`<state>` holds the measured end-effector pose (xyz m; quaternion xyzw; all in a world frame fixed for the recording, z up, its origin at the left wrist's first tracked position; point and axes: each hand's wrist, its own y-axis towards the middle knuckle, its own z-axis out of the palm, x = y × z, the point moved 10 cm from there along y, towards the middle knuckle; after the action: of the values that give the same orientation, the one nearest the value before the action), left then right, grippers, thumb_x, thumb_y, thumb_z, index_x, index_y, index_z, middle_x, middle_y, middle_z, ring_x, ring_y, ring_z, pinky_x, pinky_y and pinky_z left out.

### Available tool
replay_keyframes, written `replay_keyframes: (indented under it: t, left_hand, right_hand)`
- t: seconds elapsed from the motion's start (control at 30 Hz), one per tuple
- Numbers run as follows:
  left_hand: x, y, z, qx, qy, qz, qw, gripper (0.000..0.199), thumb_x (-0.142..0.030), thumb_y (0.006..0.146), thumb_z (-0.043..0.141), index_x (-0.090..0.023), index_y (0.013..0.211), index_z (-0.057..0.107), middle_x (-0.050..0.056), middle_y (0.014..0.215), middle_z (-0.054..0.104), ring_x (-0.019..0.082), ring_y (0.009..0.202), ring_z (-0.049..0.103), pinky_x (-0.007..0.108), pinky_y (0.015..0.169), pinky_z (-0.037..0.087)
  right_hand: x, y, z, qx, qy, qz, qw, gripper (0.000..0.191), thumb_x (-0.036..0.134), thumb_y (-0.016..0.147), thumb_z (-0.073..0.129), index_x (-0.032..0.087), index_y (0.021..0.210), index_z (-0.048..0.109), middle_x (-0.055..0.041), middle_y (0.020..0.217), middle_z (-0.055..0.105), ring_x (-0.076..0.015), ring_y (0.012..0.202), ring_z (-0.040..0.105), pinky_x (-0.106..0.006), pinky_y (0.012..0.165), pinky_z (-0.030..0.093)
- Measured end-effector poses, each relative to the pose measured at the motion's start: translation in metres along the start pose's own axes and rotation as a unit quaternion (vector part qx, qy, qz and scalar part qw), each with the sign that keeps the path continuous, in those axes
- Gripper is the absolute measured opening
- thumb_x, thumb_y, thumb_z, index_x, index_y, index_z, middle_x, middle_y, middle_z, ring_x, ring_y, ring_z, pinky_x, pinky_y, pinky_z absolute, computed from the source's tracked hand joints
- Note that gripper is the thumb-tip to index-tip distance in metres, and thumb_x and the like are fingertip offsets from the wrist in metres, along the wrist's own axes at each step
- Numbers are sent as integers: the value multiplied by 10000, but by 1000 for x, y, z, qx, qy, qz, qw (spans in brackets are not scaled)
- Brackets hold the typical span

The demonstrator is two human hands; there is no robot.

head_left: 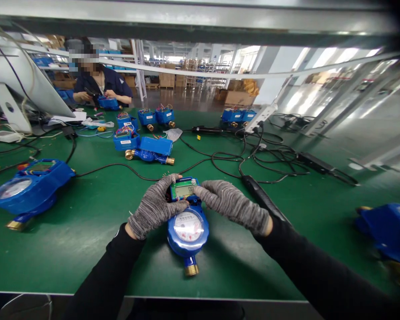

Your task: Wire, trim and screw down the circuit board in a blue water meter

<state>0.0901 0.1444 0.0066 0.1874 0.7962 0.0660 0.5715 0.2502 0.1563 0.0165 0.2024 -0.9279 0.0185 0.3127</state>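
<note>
"Where's the piece being handled?"

"The blue water meter (188, 229) lies on the green desk (96, 266), low centre of the frame, dial up, its near brass fitting (191, 270) towards the wearer. That turns both the dial and the digital display (183, 191) to face them."

"And the grip?"

"The gloved left hand (153, 206) is closed on the left side of the display housing, thumb across its near edge. I'd say that steadies it while leaving the digits readable."

"The other one?"

"The gloved right hand (231, 204) is narrow, fingers drawn together, tips at the display's right end. Whether they pinch anything, I can't tell. Coming in from the side, it leaves the dial in view."

"What limits movement?"

"The desk's front edge runs along the bottom of the frame, below the fitting. Beyond the hands, a black cable (113, 165) crosses the desk, with a meter with a flat blue top (156, 146) behind it."

"Sideways?"

"Right, a long black tool (262, 195) lies just beside the right forearm, so a swing outward could knock it. Another blue meter (386, 226) sits well apart at the right edge of the frame, and an open-topped meter (30, 186) at the left."
</note>
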Motion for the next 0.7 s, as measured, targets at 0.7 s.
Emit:
replay_keyframes:
  t: [0.7]
  left_hand:
    - [5, -1, 0, -8, -16, -19, 1000, 644, -273, 694, 849, -190, 1278, 590, 113, 1308, 645, 279, 1171, 638, 471, 1015, 539]
  right_hand:
    - [61, -44, -13, -223, -96, -404, 882, 138, 212, 906, 631, 221, 1044, 638, -54, 947, 718, -242, 895, 629, -449, 826, 489]
